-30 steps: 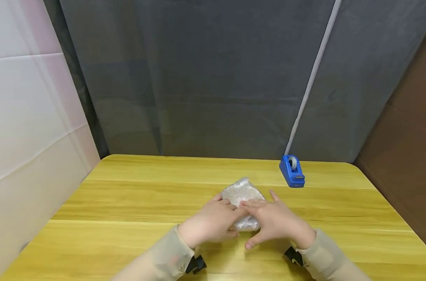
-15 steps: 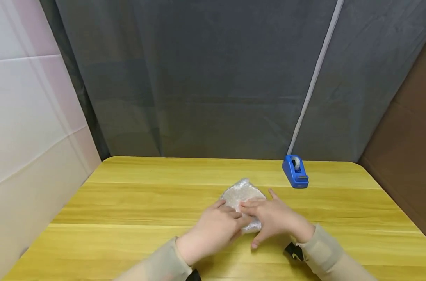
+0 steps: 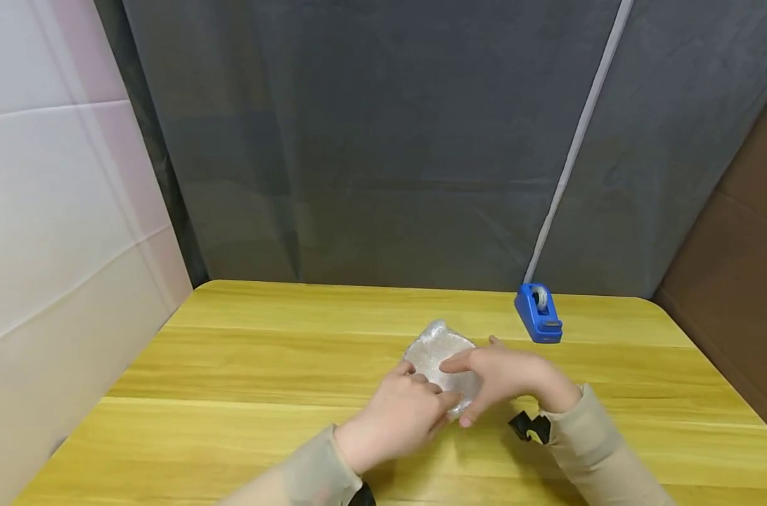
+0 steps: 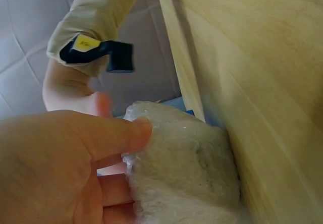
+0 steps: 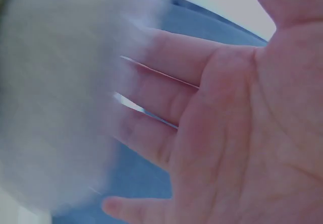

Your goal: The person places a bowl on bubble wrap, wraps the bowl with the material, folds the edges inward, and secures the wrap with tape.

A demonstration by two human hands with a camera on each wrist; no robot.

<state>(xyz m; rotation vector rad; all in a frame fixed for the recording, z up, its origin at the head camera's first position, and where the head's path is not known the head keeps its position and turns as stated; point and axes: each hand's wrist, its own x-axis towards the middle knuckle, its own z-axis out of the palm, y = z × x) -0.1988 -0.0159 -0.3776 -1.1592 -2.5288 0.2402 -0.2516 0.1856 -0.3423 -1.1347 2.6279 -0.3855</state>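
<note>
A rounded bundle in bubble wrap (image 3: pixel 435 351) lies at the middle of the table, with a lumpy twist of wrap at its far end. My left hand (image 3: pixel 398 414) grips its near left side; in the left wrist view the thumb presses one face of the bundle (image 4: pixel 181 168) and the fingers go behind it. From the right, my right hand (image 3: pixel 512 376) reaches over the bundle, thumb and index finger apart. Seen from the right wrist, the fingers (image 5: pixel 171 57) are fairly straight, their tips hidden behind the blurred bundle (image 5: pixel 60 93).
A blue tape dispenser (image 3: pixel 539 316) with a roll of clear tape stands at the back right of the yellow wooden table (image 3: pixel 244 344). Dark cloth (image 3: pixel 383 140) hangs behind, a white panel (image 3: pixel 54 176) at left and a brown one (image 3: pixel 737 281) at right.
The left hand has shifted a little right along the near side of the bundle. My right hand has arched up and its thumb has come closer to the bundle's edge.
</note>
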